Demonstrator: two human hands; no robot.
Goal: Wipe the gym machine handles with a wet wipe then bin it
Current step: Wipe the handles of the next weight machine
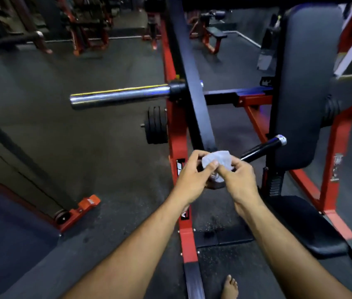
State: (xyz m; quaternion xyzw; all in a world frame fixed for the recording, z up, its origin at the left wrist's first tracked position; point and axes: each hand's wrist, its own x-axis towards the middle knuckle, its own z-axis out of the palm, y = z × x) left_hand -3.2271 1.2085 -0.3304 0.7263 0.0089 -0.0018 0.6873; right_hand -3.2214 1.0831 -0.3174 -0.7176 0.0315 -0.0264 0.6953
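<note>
Am pinching crumpled white wet wipe (pixel 217 161) between fingers (pixel 210 165) of left hand (pixel 192 180) and right hand (pixel 238 180), both closed on it. Black cylindrical handle with chrome end cap (pixel 263 148) is sitting just beyond right fingers, not touched.

Risks, as I am judging: wipe bunched small, so covering little grip; thin sheet tearing while I am pulling it open; slipping to dark rubber floor (pixel 62 130).

Hidden: handle's near end behind wipe; second handle, bin not showing; wipe's wetness unclear.

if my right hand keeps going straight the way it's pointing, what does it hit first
Probably the black handle, just beyond the right hand and the wet wipe it pinches; depth is uncertain from one view.
</note>
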